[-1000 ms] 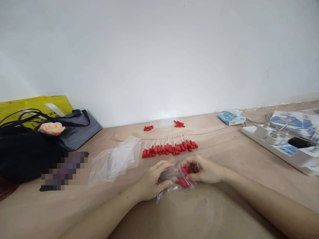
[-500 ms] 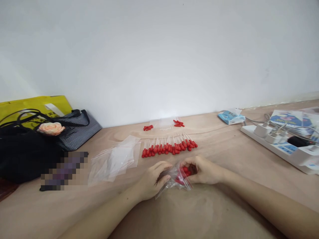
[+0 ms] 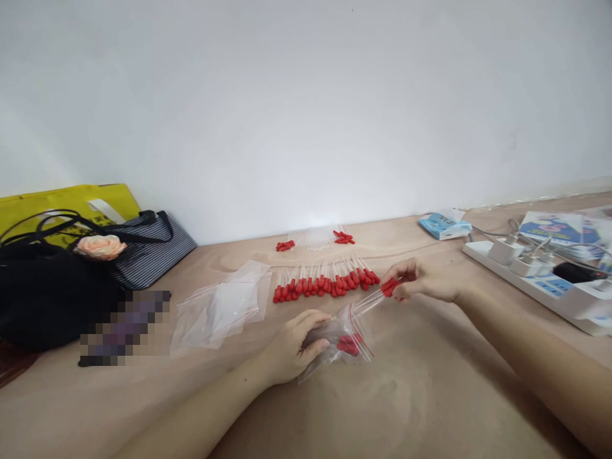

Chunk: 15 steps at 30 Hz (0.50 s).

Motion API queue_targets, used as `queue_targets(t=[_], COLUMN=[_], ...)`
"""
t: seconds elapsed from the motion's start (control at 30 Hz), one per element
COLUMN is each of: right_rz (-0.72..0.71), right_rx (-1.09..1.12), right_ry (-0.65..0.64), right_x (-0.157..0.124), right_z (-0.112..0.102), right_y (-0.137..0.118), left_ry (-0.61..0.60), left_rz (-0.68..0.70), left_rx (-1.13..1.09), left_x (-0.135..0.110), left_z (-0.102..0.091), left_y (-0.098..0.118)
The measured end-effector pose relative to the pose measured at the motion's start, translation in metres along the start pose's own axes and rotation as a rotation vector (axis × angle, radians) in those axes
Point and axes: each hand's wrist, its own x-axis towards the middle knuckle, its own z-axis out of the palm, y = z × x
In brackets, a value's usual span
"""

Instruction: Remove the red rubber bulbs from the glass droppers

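My left hand (image 3: 296, 347) is closed on a small clear zip bag (image 3: 340, 343) with a red seal strip, lying on the table; a few red-bulbed droppers remain inside. My right hand (image 3: 423, 280) pinches a small bunch of droppers (image 3: 382, 292) by their red bulbs, their clear stems still reaching into the bag's mouth. Just behind lies a row of several droppers (image 3: 325, 280) with red bulbs, its right end close to my right hand.
Empty clear bags (image 3: 222, 307) lie left of the row. Two small heaps of red bulbs (image 3: 285, 245) (image 3: 343, 238) sit near the wall. A black bag (image 3: 43, 287), striped bag and yellow bag are at the left. A white power strip (image 3: 540, 280) and blue packets are at the right.
My right hand has come out of the bag's mouth and moved up and to the right, drawing a bunch of droppers with it. My left hand kept holding the bag.
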Motion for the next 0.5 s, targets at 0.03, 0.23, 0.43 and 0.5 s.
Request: queue_targets(t=[0.03, 0.23, 0.43, 0.5], right_rz=[0.001, -0.110, -0.119, -0.117], right_rx=[-0.007, 0.128, -0.094, -0.205], right_ry=[0.071, 0.512, 0.855, 0.888], right_x=[-0.001, 0.008, 0.027, 0.030], right_z=[-0.011, -0.032, 0.000, 0.009], right_y=[0.002, 0.031, 0.050, 0.051], left_ry=[-0.001, -0.005, 0.007, 0.012], left_rz=[-0.001, -0.007, 0.000, 0.008], left_rx=[0.000, 0.009, -0.003, -0.008], left_x=[0.000, 0.000, 0.001, 0.001], left_z=[0.000, -0.001, 0.000, 0.000], left_y=[0.000, 0.000, 0.000, 0.000])
